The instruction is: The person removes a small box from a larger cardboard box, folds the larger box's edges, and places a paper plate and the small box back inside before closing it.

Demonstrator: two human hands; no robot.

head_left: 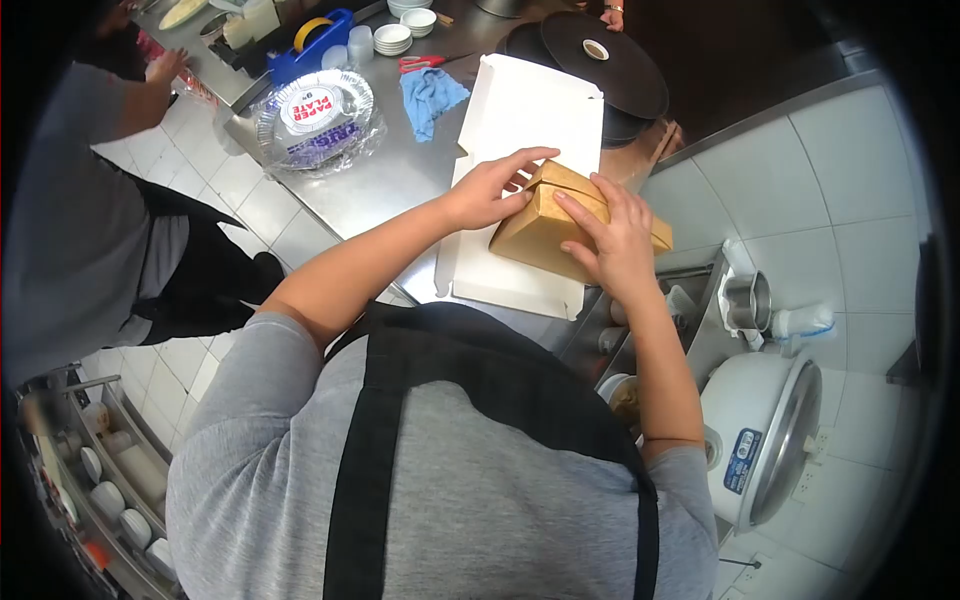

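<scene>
A brown paperboard takeout box (545,232) is tilted above a flat white cardboard sheet (530,95) on the steel counter. My left hand (492,192) is at the box's left corner, its thumb against the side and its fingers reaching over the top edge. My right hand (618,235) grips the right part, with thumb on the near face and fingers over the top. A seam or flap edge runs along the upper side of the box. What is inside it is hidden.
Left on the counter are wrapped paper plates (315,120), a blue cloth (432,100), red-handled scissors (425,63) and a blue tape dispenser (310,45). Round dark trays (605,65) lie beyond. A rice cooker (755,440) stands right; a co-worker (100,220) is at left.
</scene>
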